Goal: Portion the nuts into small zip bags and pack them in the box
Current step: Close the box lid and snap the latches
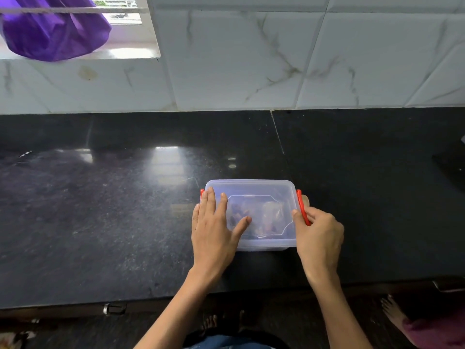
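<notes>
A clear plastic box (pixel 261 190) with its lid on stands on the black counter (pixel 113 210). Through the lid I see blurred bags of nuts (pixel 266 215) inside. The box has a red latch on each short side. My left hand (pixel 214 227) lies flat on the lid's left part, fingers straight and pressing down. My right hand (pixel 318 235) pinches the red right latch (pixel 302 207) between thumb and fingers. The left latch (pixel 201 193) shows only as a red sliver behind my left fingers.
A marble-tiled wall (pixel 276 59) backs the counter. Purple cloth (pixel 50 28) hangs at the window, upper left. A dark flat object (pixel 450 167) lies at the right edge. Another person's foot (pixel 392 313) is on the floor at the lower right.
</notes>
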A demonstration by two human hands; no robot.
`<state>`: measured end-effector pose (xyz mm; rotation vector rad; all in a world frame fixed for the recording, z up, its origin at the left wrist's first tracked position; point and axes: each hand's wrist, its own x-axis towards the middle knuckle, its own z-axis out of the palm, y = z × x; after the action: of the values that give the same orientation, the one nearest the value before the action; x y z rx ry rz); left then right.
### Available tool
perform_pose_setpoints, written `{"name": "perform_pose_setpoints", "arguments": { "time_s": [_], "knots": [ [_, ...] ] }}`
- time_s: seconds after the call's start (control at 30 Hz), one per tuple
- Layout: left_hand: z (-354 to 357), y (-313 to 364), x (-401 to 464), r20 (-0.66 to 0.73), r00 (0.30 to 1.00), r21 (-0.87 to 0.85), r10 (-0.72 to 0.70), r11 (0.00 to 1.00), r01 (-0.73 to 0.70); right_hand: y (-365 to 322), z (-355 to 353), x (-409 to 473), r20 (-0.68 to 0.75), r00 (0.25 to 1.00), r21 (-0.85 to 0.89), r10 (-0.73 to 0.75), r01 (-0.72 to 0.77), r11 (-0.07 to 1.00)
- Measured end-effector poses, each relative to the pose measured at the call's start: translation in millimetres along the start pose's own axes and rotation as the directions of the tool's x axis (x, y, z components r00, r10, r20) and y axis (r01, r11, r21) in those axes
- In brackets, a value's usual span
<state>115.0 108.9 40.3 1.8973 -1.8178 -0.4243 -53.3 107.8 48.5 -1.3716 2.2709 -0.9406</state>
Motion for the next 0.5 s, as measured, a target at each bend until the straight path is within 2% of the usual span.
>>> {"name": "perform_pose_setpoints", "arguments": {
  "time_s": [0.07,0.13,0.17,0.23,0.3,0.33,0.37,0.5],
  "knots": [
    [-10,-5,0,-0.107,0.990,-0.333,-0.091,0.942,0.051,3,-12,6,0.098,0.991,0.155,0.096,-0.110,0.982],
    [-25,-20,5,-0.160,0.946,-0.543,-0.284,0.825,0.156,8,-23,17,0.225,0.949,0.306,0.221,-0.284,0.909],
    [-32,-29,9,-0.102,0.919,-0.608,-0.381,0.755,0.246,10,-27,22,0.275,0.924,0.328,0.264,-0.348,0.878],
    [-45,-47,18,0.181,0.858,-0.725,-0.481,0.524,0.447,14,-32,31,0.398,0.859,0.336,0.323,-0.464,0.820],
    [-51,-56,22,0.495,0.755,-0.737,-0.431,0.251,0.627,14,-33,34,0.541,0.775,0.334,0.326,-0.554,0.763],
    [-52,-57,21,0.570,0.718,-0.714,-0.398,0.193,0.673,14,-33,34,0.575,0.752,0.329,0.322,-0.573,0.751],
    [-53,-59,21,0.599,0.708,-0.694,-0.374,0.197,0.692,14,-33,35,0.584,0.745,0.326,0.322,-0.579,0.747],
    [-57,-55,24,0.586,0.736,-0.692,-0.338,0.263,0.672,16,-31,37,0.565,0.764,0.342,0.312,-0.561,0.754]
  ]
}}
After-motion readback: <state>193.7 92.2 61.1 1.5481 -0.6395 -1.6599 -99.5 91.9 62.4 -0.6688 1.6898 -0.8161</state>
